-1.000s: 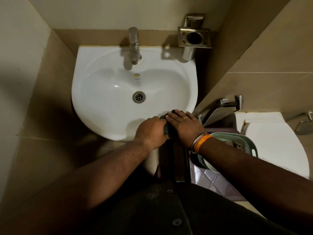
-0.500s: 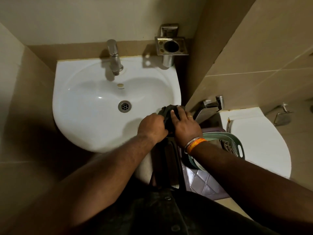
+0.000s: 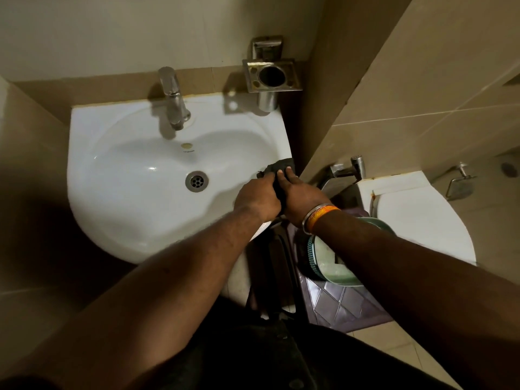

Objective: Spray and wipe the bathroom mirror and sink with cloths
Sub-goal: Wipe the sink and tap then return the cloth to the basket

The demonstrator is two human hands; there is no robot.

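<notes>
A white wall-hung sink (image 3: 118, 170) fills the left middle of the head view, with a chrome tap (image 3: 173, 98) at its back and a metal drain (image 3: 196, 181) in the bowl. A dark cloth (image 3: 278, 167) lies bunched on the sink's right rim. Both hands hold it there: my left hand (image 3: 257, 199) grips its near edge with curled fingers, and my right hand (image 3: 302, 194) holds it from the right, fingers over the cloth. No mirror or spray bottle is in view.
A steel tumbler holder (image 3: 271, 76) is fixed to the wall behind the sink's right corner. A tiled wall corner juts in right of the sink. Below it are a wall tap (image 3: 349, 170), a white toilet lid (image 3: 422, 218), a green basket (image 3: 329, 266) and a purple stool (image 3: 343, 305).
Both hands have slid the cloth along the sink's rim from the front edge toward the right side. The camera has shifted, so the sink sits lower in the frame.
</notes>
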